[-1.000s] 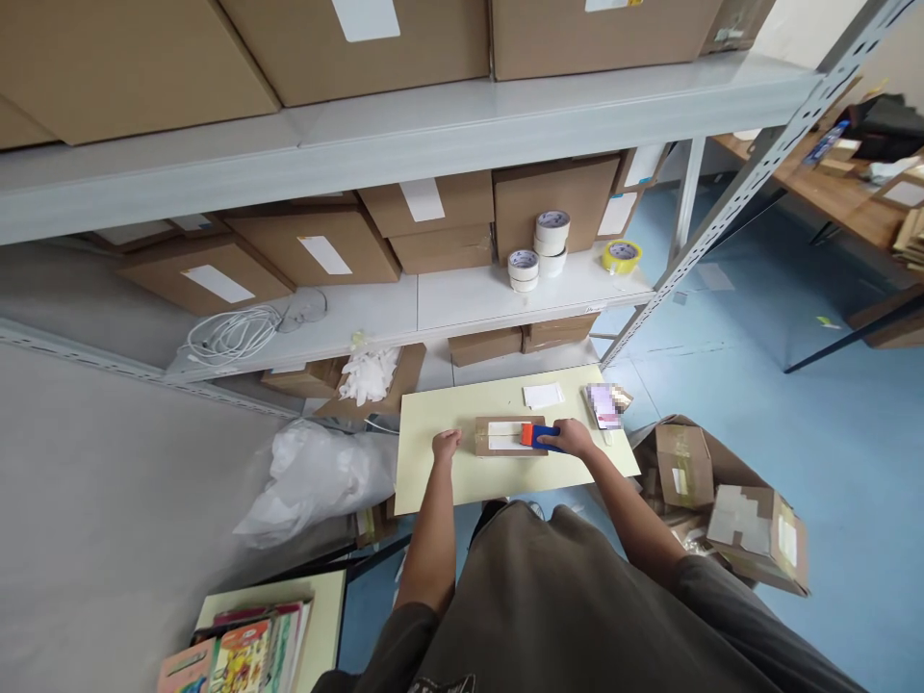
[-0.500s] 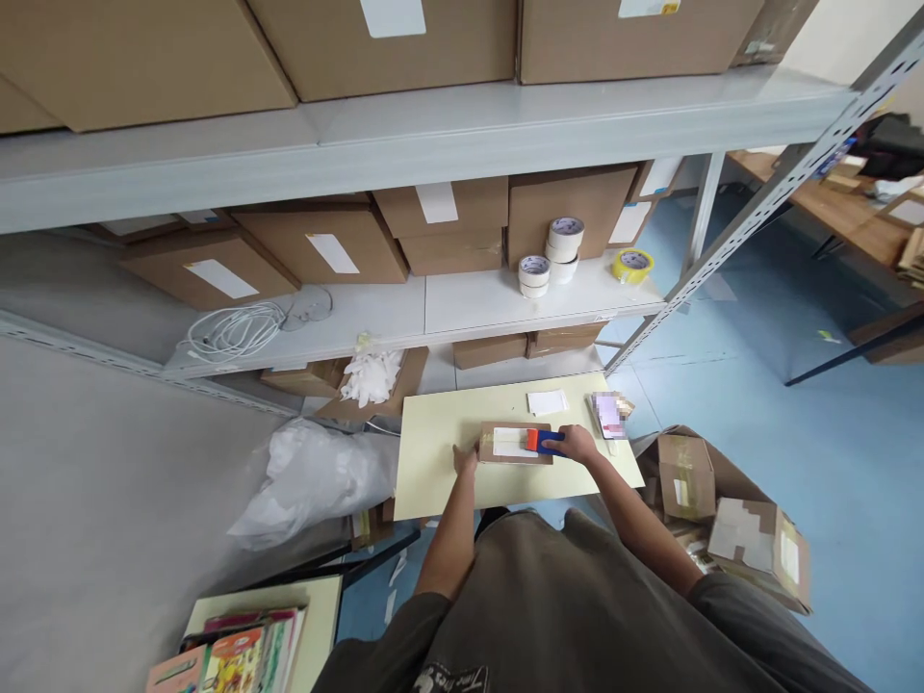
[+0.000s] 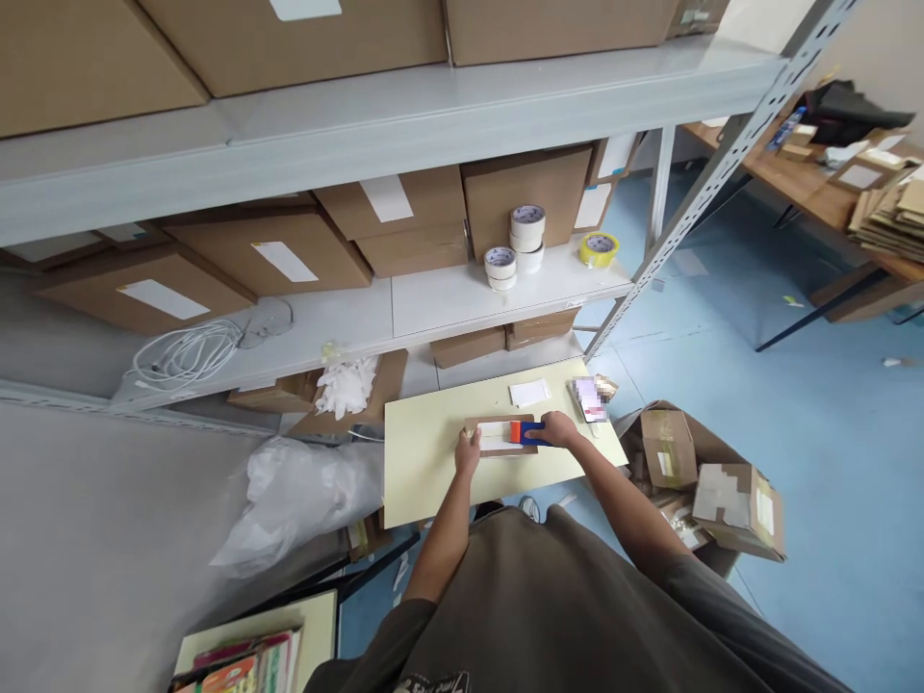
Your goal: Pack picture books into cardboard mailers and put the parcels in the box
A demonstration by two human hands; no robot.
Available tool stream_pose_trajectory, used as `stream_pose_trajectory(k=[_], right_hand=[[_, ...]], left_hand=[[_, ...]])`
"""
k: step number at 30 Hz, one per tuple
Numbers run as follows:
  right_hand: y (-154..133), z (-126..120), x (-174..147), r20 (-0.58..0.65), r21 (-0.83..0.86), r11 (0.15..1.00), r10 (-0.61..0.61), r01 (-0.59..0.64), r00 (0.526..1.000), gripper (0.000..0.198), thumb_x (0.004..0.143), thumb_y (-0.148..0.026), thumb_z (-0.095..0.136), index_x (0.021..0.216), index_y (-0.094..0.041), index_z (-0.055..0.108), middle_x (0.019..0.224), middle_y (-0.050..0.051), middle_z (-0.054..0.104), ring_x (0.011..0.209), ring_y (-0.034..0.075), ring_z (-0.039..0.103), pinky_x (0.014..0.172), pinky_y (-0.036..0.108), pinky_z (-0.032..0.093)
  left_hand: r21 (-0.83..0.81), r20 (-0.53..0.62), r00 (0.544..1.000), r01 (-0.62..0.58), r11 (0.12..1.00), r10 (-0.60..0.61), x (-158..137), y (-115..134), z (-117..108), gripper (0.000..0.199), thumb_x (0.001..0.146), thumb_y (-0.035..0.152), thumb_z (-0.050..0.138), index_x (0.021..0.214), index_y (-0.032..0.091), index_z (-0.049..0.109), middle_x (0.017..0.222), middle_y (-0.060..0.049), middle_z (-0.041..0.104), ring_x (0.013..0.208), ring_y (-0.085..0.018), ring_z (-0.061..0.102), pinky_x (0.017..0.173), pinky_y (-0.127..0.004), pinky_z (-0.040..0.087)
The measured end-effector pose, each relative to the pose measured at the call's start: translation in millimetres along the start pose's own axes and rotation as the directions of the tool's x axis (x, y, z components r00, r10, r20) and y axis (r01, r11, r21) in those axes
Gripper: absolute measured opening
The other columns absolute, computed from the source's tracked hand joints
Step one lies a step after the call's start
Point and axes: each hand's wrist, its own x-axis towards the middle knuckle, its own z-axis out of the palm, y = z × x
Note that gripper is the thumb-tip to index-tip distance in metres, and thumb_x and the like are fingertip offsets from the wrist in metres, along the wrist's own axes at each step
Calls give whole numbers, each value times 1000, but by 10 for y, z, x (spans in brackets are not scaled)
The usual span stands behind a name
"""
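On the pale yellow tabletop (image 3: 415, 462) lies a small cardboard box (image 3: 530, 449) with a white label (image 3: 493, 435) on its upper face. My left hand (image 3: 468, 449) grips the box's left end, its thumb over the top edge. In my right hand (image 3: 557, 429) is a blue scraper (image 3: 532, 433) with an orange-red head, closed round its handle. The head rests over the right part of the label; whether it presses on the surface is too small to tell. A folded white paper (image 3: 529, 393) lies behind the box.
Tape rolls (image 3: 526, 231) and a coiled white cable (image 3: 184, 354) sit on the grey shelf (image 3: 448, 300). A carton of used boxes (image 3: 668, 448) stands to the right. At left is a clear plastic bag (image 3: 303, 491). A blurred-out item (image 3: 590, 397) lies at the table's right end.
The view has swung right, so the surroundings sit further left. My left hand has come further onto the box's left end, its thumb now on top. My right hand still holds the scraper at the label.
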Motion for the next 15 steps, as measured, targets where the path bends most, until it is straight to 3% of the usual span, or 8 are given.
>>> stream_pose_trajectory(k=[8, 11, 15], right_hand=[[996, -404, -367, 3, -173, 970, 173, -170, 985, 62, 83, -76, 73, 88, -15, 80, 93, 20, 78, 81, 28, 72, 63, 30, 40], [986, -430, -387, -4, -192, 960, 205, -202, 979, 59, 85, -73, 73, 91, -15, 80, 96, 18, 79, 83, 27, 72, 63, 29, 40], [615, -394, -291, 27, -146, 969, 204, -198, 979, 64, 78, -78, 76, 92, -16, 80, 96, 16, 79, 84, 26, 73, 64, 28, 41]], left_hand=[[60, -22, 999, 25, 998, -23, 18, 17, 92, 53, 104, 57, 46, 134, 15, 59, 128, -24, 73, 124, -37, 69, 99, -40, 49], [40, -15, 1000, 17, 999, -17, 64, -30, 59, 51, 103, 59, 48, 127, 17, 62, 124, -22, 75, 122, -37, 70, 98, -40, 51], [-115, 10, 1000, -2, 993, 3, 170, -210, -116, 45, 102, 58, 51, 121, 19, 65, 125, -17, 76, 123, -31, 70, 100, -36, 52]])
